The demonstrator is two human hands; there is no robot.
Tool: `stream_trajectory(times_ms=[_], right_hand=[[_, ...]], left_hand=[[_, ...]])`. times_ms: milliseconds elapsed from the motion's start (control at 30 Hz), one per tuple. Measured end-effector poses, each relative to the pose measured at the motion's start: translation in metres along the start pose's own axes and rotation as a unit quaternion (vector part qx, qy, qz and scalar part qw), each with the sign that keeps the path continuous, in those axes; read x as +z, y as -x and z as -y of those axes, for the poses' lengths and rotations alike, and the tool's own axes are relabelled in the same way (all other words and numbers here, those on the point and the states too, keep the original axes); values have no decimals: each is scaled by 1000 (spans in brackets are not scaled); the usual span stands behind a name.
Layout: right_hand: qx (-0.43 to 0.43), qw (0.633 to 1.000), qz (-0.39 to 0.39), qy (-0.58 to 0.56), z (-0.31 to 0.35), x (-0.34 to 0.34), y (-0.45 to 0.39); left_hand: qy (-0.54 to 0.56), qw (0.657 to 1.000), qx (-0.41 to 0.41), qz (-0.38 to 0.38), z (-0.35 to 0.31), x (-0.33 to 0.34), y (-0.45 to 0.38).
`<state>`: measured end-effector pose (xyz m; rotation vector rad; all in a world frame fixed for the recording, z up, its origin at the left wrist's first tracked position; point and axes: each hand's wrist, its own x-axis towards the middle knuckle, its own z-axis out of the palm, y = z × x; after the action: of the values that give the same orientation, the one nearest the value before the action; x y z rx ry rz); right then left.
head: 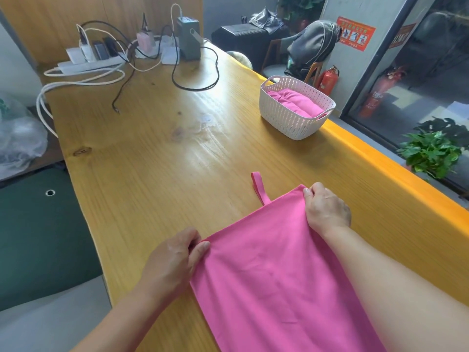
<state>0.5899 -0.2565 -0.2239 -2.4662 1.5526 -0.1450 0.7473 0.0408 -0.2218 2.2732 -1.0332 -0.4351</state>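
Note:
A pink cloth (274, 270) lies spread on the wooden table (157, 153) right in front of me, running off the bottom of the view. A small pink loop (258, 188) sticks out from its far edge. My left hand (172, 260) pinches the cloth's far left corner between thumb and fingers. My right hand (326, 208) grips the far right corner, its fingers curled over the edge.
A white woven basket (289, 115) holding more pink cloth (291, 101) stands at the table's right edge. A power strip (86, 64), chargers and loose cables (193, 80) clutter the far end. A potted plant (431, 153) sits beyond the right edge.

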Motion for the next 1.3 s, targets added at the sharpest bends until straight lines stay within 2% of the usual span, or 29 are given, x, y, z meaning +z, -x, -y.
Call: stream_trajectory(times_ms=[167, 300, 567, 667, 733, 833, 900, 967, 1100, 1167, 1233, 1267, 1300], right_hand=[[-28, 998, -30, 44, 2, 5, 3], [-40, 997, -18, 60, 2, 1, 0], [-14, 1000, -17, 22, 0, -5, 2], [-2, 1000, -22, -4, -3, -8, 4], [-7, 1000, -21, -7, -5, -7, 4], [-13, 1000, -24, -6, -4, -3, 4], [-12, 999, -32, -3, -5, 0, 4], [-14, 999, -40, 5, -7, 3, 4], [-15, 999, -25, 33, -6, 3, 5], [-26, 996, -58, 61, 2, -5, 7], [-78, 986, -146, 18, 17, -13, 23], [-116, 979, -164, -26, 28, -12, 39], [-158, 974, -149, -65, 39, -8, 61]], left_hand=[[-4, 999, 14, -46, 2, 9, 2], [-31, 997, 34, -62, 5, 15, 4], [-118, 990, 63, -44, 5, 19, -1], [-168, 978, 83, -91, -11, 20, -4], [-163, 976, 104, -102, -31, 26, -8], [-156, 977, 144, -17, -52, 44, -13], [-177, 970, 151, 63, -54, 54, -12], [-209, 960, 150, 110, -49, 57, -10], [-240, 950, 162, 116, -44, 51, -5], [-239, 952, 178, 77, -46, 49, -2], [-238, 950, 195, 54, -48, 48, 4], [-239, 948, 206, 47, -46, 50, 7], [-243, 946, 208, 48, -43, 52, 9]])
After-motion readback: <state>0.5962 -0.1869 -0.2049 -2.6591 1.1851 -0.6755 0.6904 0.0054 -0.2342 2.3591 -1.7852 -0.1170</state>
